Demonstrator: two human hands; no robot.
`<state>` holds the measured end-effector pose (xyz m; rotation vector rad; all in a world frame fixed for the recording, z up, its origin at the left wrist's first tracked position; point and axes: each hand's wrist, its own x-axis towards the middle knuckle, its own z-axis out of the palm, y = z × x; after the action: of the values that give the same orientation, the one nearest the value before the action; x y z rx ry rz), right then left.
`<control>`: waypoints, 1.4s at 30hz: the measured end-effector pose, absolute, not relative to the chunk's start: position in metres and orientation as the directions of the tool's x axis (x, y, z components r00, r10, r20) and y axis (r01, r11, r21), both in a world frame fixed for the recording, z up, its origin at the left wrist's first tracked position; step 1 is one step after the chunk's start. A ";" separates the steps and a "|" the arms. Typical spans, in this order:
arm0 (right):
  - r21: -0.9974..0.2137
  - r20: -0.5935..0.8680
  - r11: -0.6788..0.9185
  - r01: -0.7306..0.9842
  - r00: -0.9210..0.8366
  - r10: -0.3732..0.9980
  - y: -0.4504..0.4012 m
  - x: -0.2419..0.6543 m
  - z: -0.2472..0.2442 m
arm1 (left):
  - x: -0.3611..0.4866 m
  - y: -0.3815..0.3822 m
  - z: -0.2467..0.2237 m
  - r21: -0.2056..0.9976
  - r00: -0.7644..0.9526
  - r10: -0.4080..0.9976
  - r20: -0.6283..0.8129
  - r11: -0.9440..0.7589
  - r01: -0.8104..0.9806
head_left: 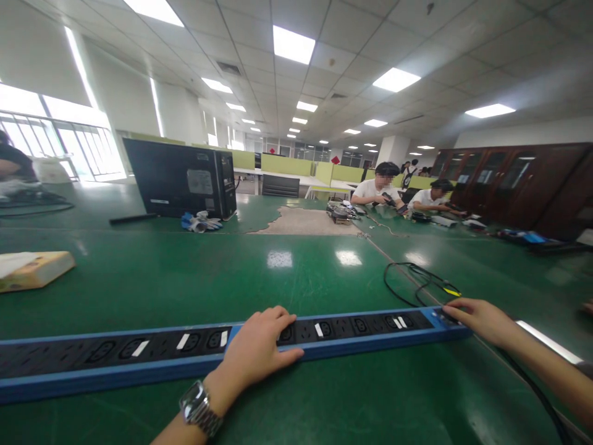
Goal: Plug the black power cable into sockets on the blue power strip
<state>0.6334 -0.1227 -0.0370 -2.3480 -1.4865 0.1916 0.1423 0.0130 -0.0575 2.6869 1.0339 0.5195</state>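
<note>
A long blue power strip [370, 350] with black sockets and small white labels lies across the green table in front of me. My left hand [259, 346], with a metal-band watch on its wrist, grips the strip near its middle. Its fingers reach over the top and its thumb points right along the near side. At the strip's right end, the bent fingers of my right hand [482, 318] are drawn together against the end section. Whatever small part they pinch there is hidden. A black cable [398, 284] with a yellow tag lies coiled just behind that end.
A black computer case [176, 179] stands at the back left, with gloves [201, 222] before it. A tissue pack [37, 271] lies at the left. Two people [382, 185] handle parts across the table. Several electronic parts [343, 211] lie near a bare patch [306, 221].
</note>
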 end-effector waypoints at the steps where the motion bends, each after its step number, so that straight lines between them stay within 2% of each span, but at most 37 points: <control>1: -0.367 0.072 -0.377 0.851 0.430 0.900 -0.121 0.631 -0.037 | 0.143 0.013 -0.057 0.324 0.688 0.682 0.248 -0.727 0.605; 9: -0.359 0.060 -0.340 0.869 0.385 0.921 -0.110 0.618 -0.032 | 0.142 0.011 -0.056 0.335 0.675 0.703 0.225 -0.706 0.624; 15: -0.418 0.009 -0.317 0.851 0.353 0.935 -0.116 0.620 -0.034 | 0.143 0.010 -0.057 0.339 0.669 0.712 0.214 -0.696 0.633; 21: -0.427 0.050 -0.307 0.851 0.361 0.931 -0.116 0.623 -0.042 | 0.140 0.009 -0.055 0.340 0.676 0.714 0.182 -0.691 0.638; 29: -0.367 0.002 -0.343 0.865 0.370 0.929 -0.113 0.624 -0.041 | 0.195 -0.004 -0.032 0.332 0.751 0.624 0.216 -0.770 0.545; 35: -0.358 -0.061 -0.359 0.862 0.363 0.930 -0.112 0.623 -0.038 | 0.182 -0.004 -0.046 0.266 0.701 0.704 0.116 -0.702 0.661; 42: -0.281 -0.035 -0.382 0.880 0.388 0.921 -0.108 0.623 -0.035 | 0.176 -0.005 -0.055 0.220 0.698 0.701 0.147 -0.711 0.668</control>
<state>0.6226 -0.1080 -0.0349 -2.4294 -1.6031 0.2735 0.1764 -0.0054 -0.0546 2.7553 1.1175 0.3308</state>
